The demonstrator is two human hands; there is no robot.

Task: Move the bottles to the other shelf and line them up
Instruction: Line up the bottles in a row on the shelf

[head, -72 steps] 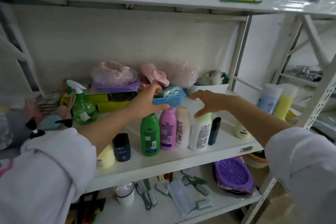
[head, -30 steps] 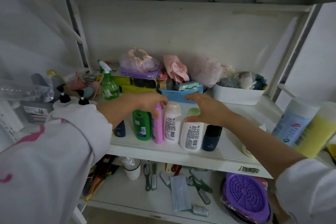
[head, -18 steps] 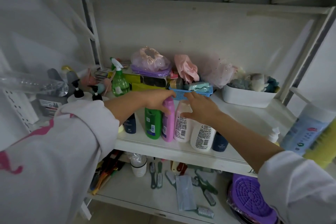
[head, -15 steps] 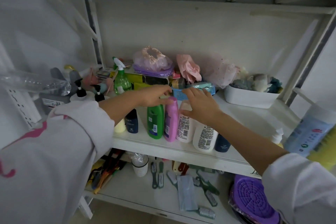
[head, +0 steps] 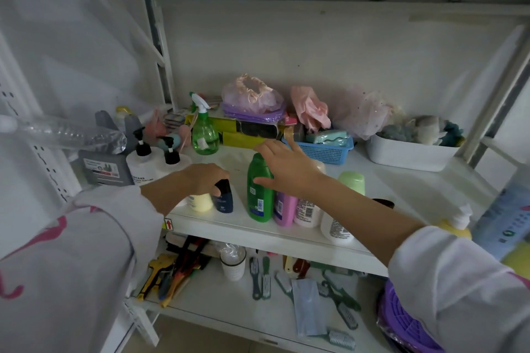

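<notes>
One blue basket (head: 324, 152) holds a teal sponge (head: 327, 136).

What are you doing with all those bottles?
A person is lining up bottles along the front of a white shelf. The left hand is closed around the top of a small dark blue bottle, which stands beside a pale yellow bottle. The right hand is spread open against a tall green bottle. Next to the green one stand a pink bottle and white bottles, all upright in a row.
</notes>
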